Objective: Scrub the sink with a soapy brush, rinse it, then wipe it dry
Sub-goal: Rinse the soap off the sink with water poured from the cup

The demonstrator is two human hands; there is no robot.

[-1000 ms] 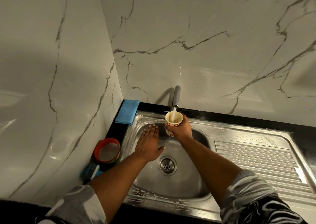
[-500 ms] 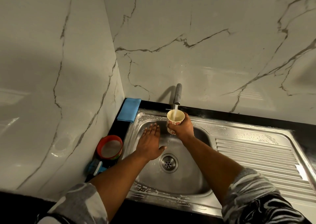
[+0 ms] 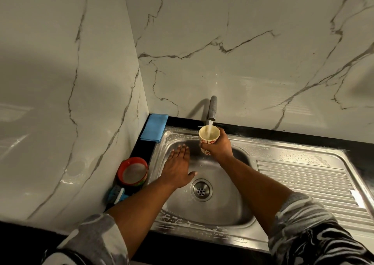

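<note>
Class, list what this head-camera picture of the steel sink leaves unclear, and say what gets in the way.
Head view: the blue-and-white scrub brush is mostly hidden behind the left forearm.
Head view: the red-flowered cream cup is half covered by the right hand.
Head view: the stainless steel sink has its draining board cut off by the right edge.
Head view: whether the left hand touches the basin is unclear.
</note>
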